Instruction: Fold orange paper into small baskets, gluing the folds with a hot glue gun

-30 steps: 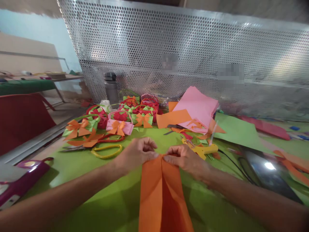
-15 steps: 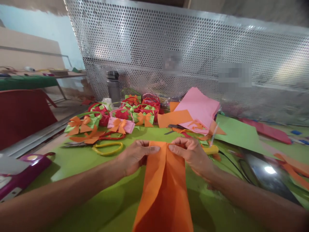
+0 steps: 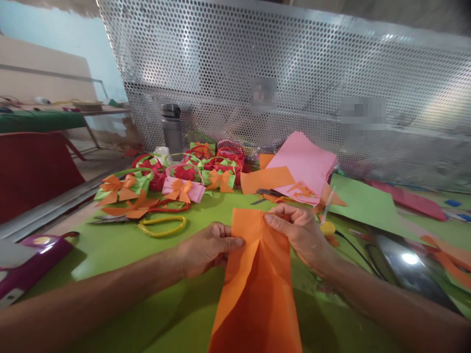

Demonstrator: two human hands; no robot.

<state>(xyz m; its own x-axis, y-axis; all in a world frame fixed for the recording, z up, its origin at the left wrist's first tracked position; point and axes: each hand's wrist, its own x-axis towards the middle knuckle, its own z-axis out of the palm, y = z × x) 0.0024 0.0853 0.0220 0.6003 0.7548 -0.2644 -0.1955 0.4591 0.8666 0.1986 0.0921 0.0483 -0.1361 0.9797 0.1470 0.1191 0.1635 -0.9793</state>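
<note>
An orange paper sheet (image 3: 255,304) stands in front of the person, just above the green table (image 3: 147,314), and runs out of view at six o'clock. Its two side flaps meet along a crease near the top and spread apart lower down, leaving a dark opening between them.

The left hand (image 3: 208,249) pinches the sheet at its ten o'clock edge, thumb in front and the other fingers tucked behind. The right hand (image 3: 300,234) grips it at one o'clock, higher up, its thumb pressed beside the crease; the hidden fingertips cannot be made out.

Taking the sheet as the centre of the dial, scissors (image 3: 117,221) with a yellow handle loop lie at ten o'clock, and small paper bags (image 3: 221,180) with bows cluster at eleven, a grey bottle (image 3: 172,135) upright behind them. Pink sheets (image 3: 303,162) are stacked towards half past twelve, a light-green sheet (image 3: 362,198) at one. Just beyond the right hand sits a yellow object (image 3: 327,228) with a black cable, perhaps a glue gun, mostly covered. A glossy dark slab (image 3: 408,274) lies at two o'clock, and a purple device (image 3: 44,257) at nine.
</note>
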